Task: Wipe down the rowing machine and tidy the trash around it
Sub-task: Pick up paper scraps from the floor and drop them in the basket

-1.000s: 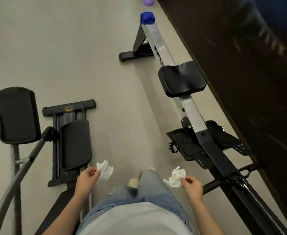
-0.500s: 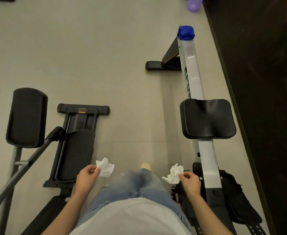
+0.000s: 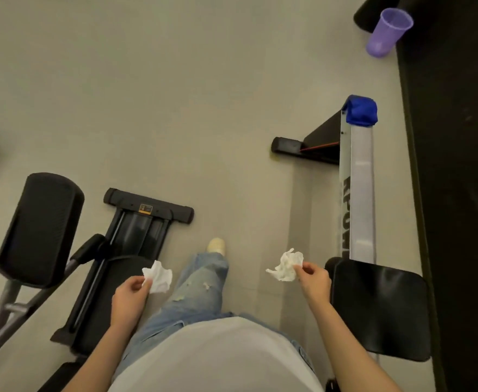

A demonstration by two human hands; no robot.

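In the head view I see the rowing machine point(image 3: 360, 193) running up the right side of the floor point(image 3: 175, 94). It has a silver rail with black lettering, a blue end cap point(image 3: 360, 110) at the far end and a black seat point(image 3: 379, 309) at the lower right, hard against a dark wall. My left hand point(image 3: 130, 298) pinches a crumpled white tissue point(image 3: 158, 277), fingers clamped on its edge, above the black bench machine point(image 3: 136, 236). My right hand point(image 3: 314, 281) pinches a second crumpled tissue point(image 3: 287, 265) the same way, just beside the seat. A purple cup point(image 3: 387, 32) lies tilted on the floor at the top right.

Against half a second ago, the seat has slid down to sit level with my right hand, the footrests have left the frame, and the whole cup now shows. Both grips are unchanged.
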